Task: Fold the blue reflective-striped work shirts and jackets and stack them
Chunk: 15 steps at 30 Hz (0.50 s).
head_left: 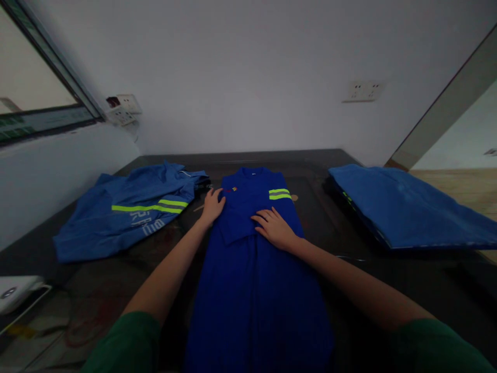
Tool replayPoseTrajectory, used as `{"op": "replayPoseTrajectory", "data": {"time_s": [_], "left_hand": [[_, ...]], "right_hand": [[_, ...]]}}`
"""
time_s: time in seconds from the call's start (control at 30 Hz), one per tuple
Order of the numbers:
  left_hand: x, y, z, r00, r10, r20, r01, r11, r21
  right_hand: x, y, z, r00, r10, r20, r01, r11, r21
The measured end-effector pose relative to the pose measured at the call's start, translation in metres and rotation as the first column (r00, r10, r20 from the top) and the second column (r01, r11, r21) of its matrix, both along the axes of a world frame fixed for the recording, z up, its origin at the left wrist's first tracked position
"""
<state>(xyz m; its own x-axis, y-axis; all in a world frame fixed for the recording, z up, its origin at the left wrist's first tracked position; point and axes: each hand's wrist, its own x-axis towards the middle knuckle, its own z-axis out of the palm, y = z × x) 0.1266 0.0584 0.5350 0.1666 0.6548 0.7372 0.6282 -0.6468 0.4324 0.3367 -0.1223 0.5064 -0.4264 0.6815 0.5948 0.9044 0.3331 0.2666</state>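
Observation:
A dark blue work coverall (252, 290) lies lengthwise on the dark table, its collar at the far end and its legs toward me. It has a small chest emblem and a yellow-and-grey reflective band on the right. My left hand (213, 205) touches its left edge near the shoulder, fingers slightly bent and apart. Flat on the middle of the garment rests my right hand (275, 228), its fingers spread over the folded sleeve. Neither hand grips the cloth visibly.
To the left lies a lighter blue garment (112, 223) with a yellow stripe and lettering. Folded blue clothes (411, 207) are stacked at the right. A white device (19, 292) with a cable sits at the near left. The table (310, 166) meets a wall with sockets (363, 91).

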Motion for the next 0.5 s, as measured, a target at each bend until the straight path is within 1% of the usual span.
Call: {"op": "replayPoseTrajectory", "data": {"time_s": [0.1, 0.2, 0.3, 0.4, 0.43, 0.5], "left_hand": [[-0.013, 0.009, 0.005, 0.989, 0.000, 0.146, 0.007, 0.999, -0.046], [-0.022, 0.015, 0.006, 0.978, 0.009, 0.208, 0.002, 0.998, -0.055], [-0.019, 0.015, 0.003, 0.986, 0.016, 0.166, -0.013, 1.000, -0.020], [-0.009, 0.009, -0.001, 0.996, -0.009, 0.092, 0.010, 1.000, -0.006], [-0.005, 0.005, -0.002, 0.998, 0.001, 0.065, -0.002, 1.000, 0.004], [0.002, -0.005, -0.002, 0.998, 0.066, -0.004, -0.066, 0.996, 0.064]], "right_hand": [[-0.001, -0.002, 0.003, 1.000, -0.019, -0.021, 0.019, 1.000, 0.008], [-0.004, -0.005, 0.009, 0.997, -0.022, -0.075, 0.022, 1.000, -0.001], [-0.008, -0.003, 0.008, 0.995, -0.043, -0.095, 0.041, 0.999, -0.029], [-0.010, 0.001, -0.001, 0.996, -0.057, -0.069, 0.053, 0.997, -0.060], [-0.010, 0.003, -0.004, 0.996, -0.057, -0.067, 0.053, 0.997, -0.062], [-0.010, 0.003, -0.009, 0.996, -0.053, -0.077, 0.048, 0.997, -0.057]]}}
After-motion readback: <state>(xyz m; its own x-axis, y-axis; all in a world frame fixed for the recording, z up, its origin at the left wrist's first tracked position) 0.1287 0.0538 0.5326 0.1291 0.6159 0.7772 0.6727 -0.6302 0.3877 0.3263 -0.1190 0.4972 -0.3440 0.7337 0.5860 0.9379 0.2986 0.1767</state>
